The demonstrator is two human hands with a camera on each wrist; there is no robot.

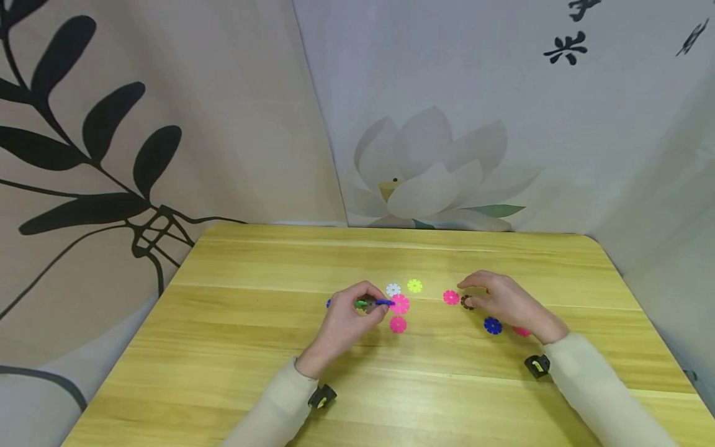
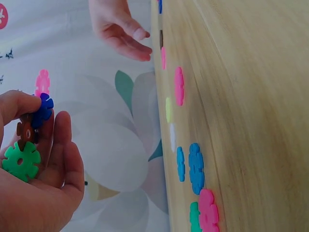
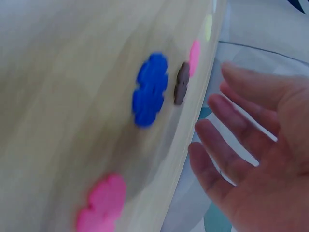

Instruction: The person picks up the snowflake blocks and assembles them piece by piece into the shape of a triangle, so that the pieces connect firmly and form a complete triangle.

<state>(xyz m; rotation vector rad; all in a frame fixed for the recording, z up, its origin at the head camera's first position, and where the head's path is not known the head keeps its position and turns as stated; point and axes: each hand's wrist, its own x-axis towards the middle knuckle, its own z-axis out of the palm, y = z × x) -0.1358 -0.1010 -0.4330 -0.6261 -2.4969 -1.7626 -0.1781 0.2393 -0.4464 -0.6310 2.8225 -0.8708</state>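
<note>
My left hand (image 1: pixel 347 315) pinches a short chain of linked plastic snowflake discs above the table. In the left wrist view it runs from a green disc (image 2: pixel 21 162) through a brown disc (image 2: pixel 27 131) and a blue disc (image 2: pixel 44 108) to a pink disc (image 2: pixel 42 82); the thumb lies over the blue one. Over the right part of the table hovers my right hand (image 1: pixel 507 302), its fingers spread and holding nothing. Nearest to it lies a loose brown disc (image 3: pixel 181 83), beside a pink disc (image 1: pixel 450 297). Another blue disc (image 3: pixel 150 90) lies close by.
Behind the left hand, a white disc (image 1: pixel 393 289) and a yellow disc (image 1: pixel 415 285) lie flat on the wooden table (image 1: pixel 223 347). A pink disc (image 1: pixel 398 325) is in front of the chain, another pink disc (image 1: pixel 522 331) below the right wrist. Printed curtains rise beyond the table's back edge.
</note>
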